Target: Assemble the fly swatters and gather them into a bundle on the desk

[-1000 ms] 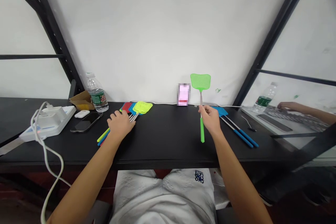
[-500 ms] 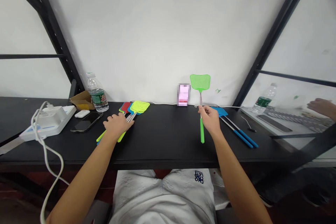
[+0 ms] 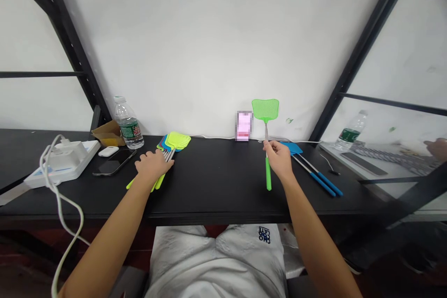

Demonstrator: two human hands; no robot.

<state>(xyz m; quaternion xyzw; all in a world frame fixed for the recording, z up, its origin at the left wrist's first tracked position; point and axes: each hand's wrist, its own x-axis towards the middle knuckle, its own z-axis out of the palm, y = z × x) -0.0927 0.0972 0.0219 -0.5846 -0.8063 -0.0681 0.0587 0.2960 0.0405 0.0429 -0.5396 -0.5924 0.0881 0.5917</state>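
My right hand [image 3: 278, 160] grips the metal shaft of a green fly swatter [image 3: 266, 110] and holds it upright, its green handle end reaching down to the black table [image 3: 216, 181]. My left hand [image 3: 152, 166] lies palm down on the shafts of a bunch of fly swatters [image 3: 174, 142], with a yellow-green head on top and blue and red heads under it. Two blue fly swatters [image 3: 310, 167] lie flat just right of my right hand.
At the left stand a water bottle [image 3: 128, 123], a cardboard box [image 3: 109, 133], a white earbud case [image 3: 108, 151], a dark phone [image 3: 111, 165] and a white power strip [image 3: 63, 160] with a cable. Another person's hand [image 3: 438, 148] and a keyboard [image 3: 384, 153] show at the far right.
My left hand has slid the bunch of swatters leftward and gathered them closer together. The green swatter in my right hand has stayed upright. The other person's hand moved right.
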